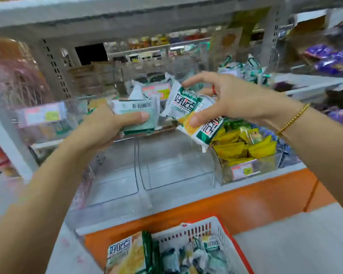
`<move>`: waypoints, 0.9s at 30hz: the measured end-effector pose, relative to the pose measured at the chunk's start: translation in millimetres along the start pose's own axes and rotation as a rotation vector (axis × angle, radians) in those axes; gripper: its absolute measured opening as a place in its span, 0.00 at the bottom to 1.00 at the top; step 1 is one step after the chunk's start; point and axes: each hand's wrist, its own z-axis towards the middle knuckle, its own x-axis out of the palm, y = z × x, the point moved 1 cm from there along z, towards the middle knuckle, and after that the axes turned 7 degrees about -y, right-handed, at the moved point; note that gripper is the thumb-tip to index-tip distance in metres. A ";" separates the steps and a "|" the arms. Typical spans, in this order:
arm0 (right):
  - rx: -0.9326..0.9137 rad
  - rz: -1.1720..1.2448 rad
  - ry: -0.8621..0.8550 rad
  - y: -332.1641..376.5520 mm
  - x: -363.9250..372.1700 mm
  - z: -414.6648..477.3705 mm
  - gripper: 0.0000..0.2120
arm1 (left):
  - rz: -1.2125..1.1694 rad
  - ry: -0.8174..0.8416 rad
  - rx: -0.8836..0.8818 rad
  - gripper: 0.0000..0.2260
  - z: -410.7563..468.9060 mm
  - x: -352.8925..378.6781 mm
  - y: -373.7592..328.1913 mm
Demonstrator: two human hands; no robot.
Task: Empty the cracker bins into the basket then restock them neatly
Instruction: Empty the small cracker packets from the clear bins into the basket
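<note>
— Hands?
— My left hand (107, 125) is raised, thumb clamped over a stack of cracker packs (135, 113). My right hand (232, 99) pinches more packs (188, 105) just beside it, above the clear bins (117, 184).
— Basket?
— The basket (206, 230) sits below, with packs inside.

- Left grip (107, 125) holds stack (136, 117), barcode up.
- Right grip (236, 99) pinches green-white packs (186, 105).
- Clear bins (166, 171) on shelf below both.
- Basket (224, 232) at bottom edge, similar crackers (123, 254) inside.
</note>
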 end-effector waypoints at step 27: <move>0.618 -0.484 0.605 -361.0 193.8 -175.8 0.41 | 0.660 0.930 -0.741 0.22 -183.6 212.3 336.7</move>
